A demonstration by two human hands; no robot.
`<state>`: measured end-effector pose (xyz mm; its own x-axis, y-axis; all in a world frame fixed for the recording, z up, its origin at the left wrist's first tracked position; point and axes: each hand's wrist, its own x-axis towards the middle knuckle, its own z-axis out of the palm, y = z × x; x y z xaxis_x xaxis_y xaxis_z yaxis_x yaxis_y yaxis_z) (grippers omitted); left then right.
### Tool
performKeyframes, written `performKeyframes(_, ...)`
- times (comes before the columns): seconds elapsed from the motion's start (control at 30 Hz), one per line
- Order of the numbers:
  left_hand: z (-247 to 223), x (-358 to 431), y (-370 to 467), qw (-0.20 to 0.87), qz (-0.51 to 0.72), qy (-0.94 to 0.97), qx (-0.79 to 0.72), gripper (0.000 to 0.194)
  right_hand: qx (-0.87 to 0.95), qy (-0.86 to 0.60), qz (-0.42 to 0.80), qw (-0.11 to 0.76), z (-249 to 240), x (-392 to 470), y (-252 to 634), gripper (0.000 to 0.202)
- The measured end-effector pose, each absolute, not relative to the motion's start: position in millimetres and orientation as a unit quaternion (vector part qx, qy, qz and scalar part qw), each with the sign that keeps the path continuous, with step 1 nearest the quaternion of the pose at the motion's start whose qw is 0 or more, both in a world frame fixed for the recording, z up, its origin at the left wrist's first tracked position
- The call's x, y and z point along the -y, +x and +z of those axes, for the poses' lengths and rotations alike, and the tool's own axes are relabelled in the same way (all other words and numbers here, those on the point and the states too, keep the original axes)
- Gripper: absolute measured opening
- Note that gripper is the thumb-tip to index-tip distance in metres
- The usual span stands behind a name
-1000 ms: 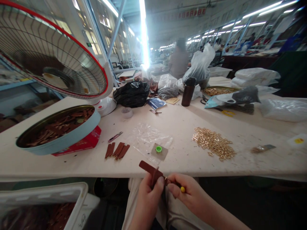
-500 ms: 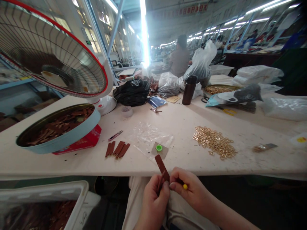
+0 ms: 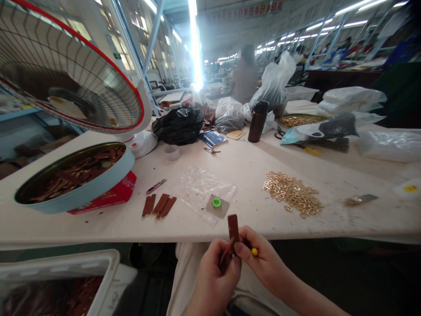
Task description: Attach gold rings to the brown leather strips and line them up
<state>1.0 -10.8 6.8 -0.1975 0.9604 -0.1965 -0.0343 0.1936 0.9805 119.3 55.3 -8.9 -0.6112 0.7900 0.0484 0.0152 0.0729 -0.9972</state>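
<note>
Just below the table's front edge, a brown leather strip [image 3: 233, 224] stands nearly upright between my two hands. My left hand [image 3: 215, 272] is closed on its lower end, and a second thin brown piece shows at those fingers. My right hand [image 3: 261, 256] pinches the strip from the right with thumb and fingers. Out of the right hand sticks a small yellow knob [image 3: 254, 252]; the rest of that item is hidden. Finished-looking brown strips [image 3: 160, 206] lie in a small group on the table to the left. A heap of gold-coloured metal rings [image 3: 292, 193] lies to the right.
A blue round tin [image 3: 98, 193] of brown strips leans on a red box [image 3: 115, 193] beneath a fan [image 3: 136, 109]. Thread snips [image 3: 156, 186], a clear bag [image 3: 204, 188] with a green cap [image 3: 216, 202], and a dark bottle [image 3: 258, 122] lie beyond. A white crate [image 3: 113, 267] stands lower left.
The leather strip has swung from a leftward tilt to nearly upright and shifted slightly right. My right thumb now presses against it, and my left hand has moved a little to the right.
</note>
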Motion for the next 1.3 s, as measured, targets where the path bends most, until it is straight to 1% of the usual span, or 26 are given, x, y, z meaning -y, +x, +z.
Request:
performKeyframes(0.1,-2.5,10.6,1.4,0.497,0.528,0.362,-0.586,0.020,0.613,-0.327,0.637,0.334,-10.0,-51.2,115.6,0.037)
performKeyframes(0.27,0.8,13.0,-1.0,0.492,0.526,0.374,-0.584,0.020,0.577,-0.308,0.689,0.311,-2.4,-52.4,115.2,0.036)
performKeyframes(0.43,6.9,14.6,-2.1,0.499,0.520,0.384,-0.577,0.019,0.645,-0.279,0.653,0.282,1.9,-57.1,119.4,0.025)
performKeyframes(0.53,2.6,14.5,0.1,0.490,0.527,0.384,-0.579,0.018,0.669,-0.301,0.605,0.310,-4.3,-52.4,118.5,0.021)
performKeyframes(0.63,-3.2,15.1,2.3,0.480,0.525,0.381,-0.590,0.023,0.649,-0.329,0.592,0.347,-10.5,-45.8,114.6,0.023)
performKeyframes(0.8,-1.7,17.1,3.6,0.457,0.547,0.361,-0.601,0.028,0.554,-0.335,0.677,0.350,-2.0,-45.3,111.4,0.032)
performKeyframes(0.87,-0.4,17.4,4.3,0.448,0.553,0.352,-0.607,0.031,0.539,-0.327,0.689,0.356,3.1,-47.3,113.3,0.032)
performKeyframes(0.97,-5.1,17.4,5.7,0.439,0.555,0.347,-0.615,0.033,0.577,-0.312,0.661,0.365,3.6,-48.4,118.1,0.027)
performKeyframes(1.1,-16.9,17.6,6.0,0.432,0.557,0.352,-0.615,0.034,0.673,-0.302,0.577,0.352,-6.2,-47.4,123.3,0.019)
performKeyframes(1.2,-15.4,16.1,2.6,0.437,0.544,0.366,-0.616,0.029,0.723,-0.300,0.521,0.342,-11.7,-47.7,124.3,0.015)
performKeyframes(1.3,-4.2,13.2,-1.7,0.462,0.513,0.380,-0.615,0.022,0.729,-0.305,0.503,0.351,-12.5,-49.0,122.1,0.015)
